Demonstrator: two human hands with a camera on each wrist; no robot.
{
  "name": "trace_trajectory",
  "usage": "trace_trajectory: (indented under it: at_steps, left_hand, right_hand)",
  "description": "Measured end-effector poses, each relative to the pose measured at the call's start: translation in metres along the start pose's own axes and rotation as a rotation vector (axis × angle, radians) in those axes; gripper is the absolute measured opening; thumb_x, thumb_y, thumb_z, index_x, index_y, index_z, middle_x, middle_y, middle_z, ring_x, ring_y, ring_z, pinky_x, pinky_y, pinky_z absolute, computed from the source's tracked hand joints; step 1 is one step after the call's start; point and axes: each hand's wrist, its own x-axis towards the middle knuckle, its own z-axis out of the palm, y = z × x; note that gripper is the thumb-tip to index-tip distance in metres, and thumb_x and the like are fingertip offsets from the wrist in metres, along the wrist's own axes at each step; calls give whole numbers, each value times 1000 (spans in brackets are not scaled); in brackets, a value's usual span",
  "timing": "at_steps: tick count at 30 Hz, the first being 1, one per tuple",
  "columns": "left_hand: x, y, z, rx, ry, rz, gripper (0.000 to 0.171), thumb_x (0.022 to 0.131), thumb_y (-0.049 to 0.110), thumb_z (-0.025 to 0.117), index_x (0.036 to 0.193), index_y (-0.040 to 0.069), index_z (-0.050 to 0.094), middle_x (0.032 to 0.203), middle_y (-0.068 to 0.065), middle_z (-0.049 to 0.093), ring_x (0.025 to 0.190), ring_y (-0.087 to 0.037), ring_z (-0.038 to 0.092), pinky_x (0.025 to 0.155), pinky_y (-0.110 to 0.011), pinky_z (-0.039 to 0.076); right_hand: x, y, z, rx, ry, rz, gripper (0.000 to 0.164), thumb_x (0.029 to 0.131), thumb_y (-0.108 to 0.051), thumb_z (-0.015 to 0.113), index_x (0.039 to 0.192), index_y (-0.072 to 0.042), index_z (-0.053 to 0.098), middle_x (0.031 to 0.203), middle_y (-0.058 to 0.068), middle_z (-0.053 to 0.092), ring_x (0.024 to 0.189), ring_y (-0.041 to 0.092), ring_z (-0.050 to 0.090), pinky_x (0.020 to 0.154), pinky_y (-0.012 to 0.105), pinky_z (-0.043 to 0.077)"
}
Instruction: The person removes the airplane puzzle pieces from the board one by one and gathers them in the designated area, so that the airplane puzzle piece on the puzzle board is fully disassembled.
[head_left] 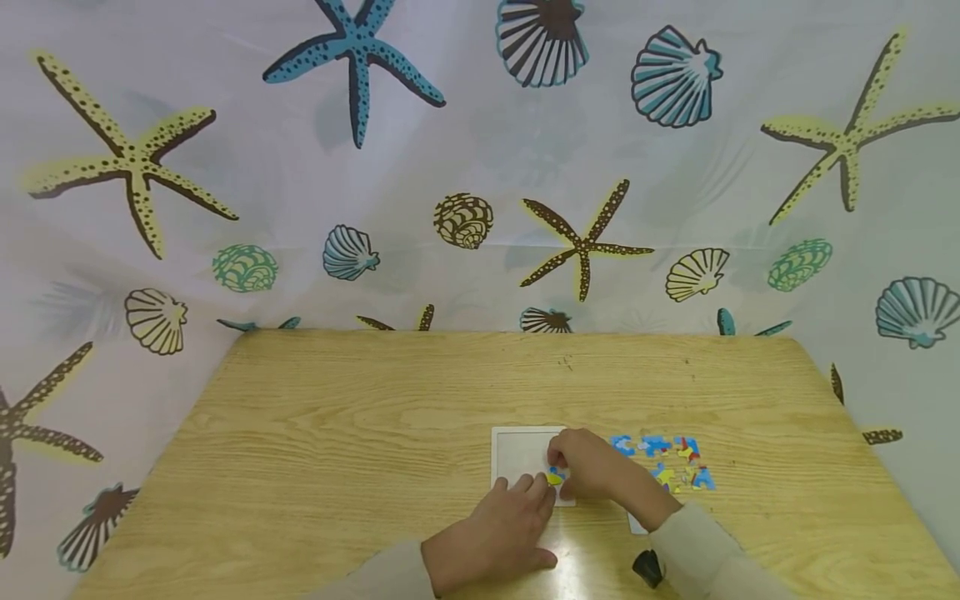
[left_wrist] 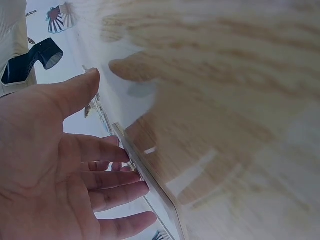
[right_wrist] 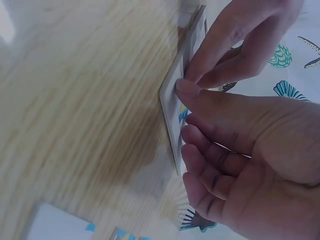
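Note:
A white puzzle tray (head_left: pixel 517 450) with a raised rim lies on the table. In its lower right corner are blue and yellow puzzle pieces (head_left: pixel 555 477), partly covered by both hands. My left hand (head_left: pixel 501 525) reaches over the tray's near edge, its fairly straight fingers touching beside the pieces and its thumb held apart. Over the tray's right side is my right hand (head_left: pixel 592 467), fingers bent down. In the right wrist view, its thumb and curled fingers lie either side of a blue and yellow piece (right_wrist: pixel 183 112); the exact contact is partly hidden.
To the right, several loose puzzle pieces (head_left: pixel 663 462) in blue, yellow and red lie spread out. A white card-like sheet (head_left: pixel 636 524) shows partly beneath the right forearm. A black wrist device (head_left: pixel 647 568) is by the right sleeve. Patterned cloth (head_left: pixel 420 183) surrounds the wooden table (head_left: pixel 337 417).

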Motion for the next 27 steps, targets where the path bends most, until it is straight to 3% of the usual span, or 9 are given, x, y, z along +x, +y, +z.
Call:
trace_trajectory:
  at_steps: [7,14,21,27]
  left_hand:
    - [-1,-1,0,-16,9,-5,78,86,69,45,138,12,46,127,1,46,101,-10,47,66,-21,39]
    - [-1,-4,1,-106,-4,-7,71,90,62,45,141,13,45,128,-1,44,107,-10,46,68,-18,40]
    - [-1,-5,3,-73,23,-10,69,90,64,43,139,16,48,112,3,47,87,-10,41,63,-19,34]
    - [-2,-5,-2,-101,1,-32,70,90,65,41,138,15,48,121,1,52,91,-13,46,72,-24,43]
  right_hand:
    - [3,1,2,-18,6,-28,26,66,-1,81,84,-3,62,76,2,58,70,12,50,63,27,46]
    - [3,-1,2,24,5,-15,27,66,1,82,83,-4,62,75,2,58,68,13,49,62,28,45]
    - [2,-2,0,18,4,-23,28,65,1,82,83,-5,61,74,2,58,67,12,49,61,26,44]
    - [5,-1,0,21,-3,-7,29,64,1,83,82,-4,60,75,4,59,68,12,50,62,27,45]
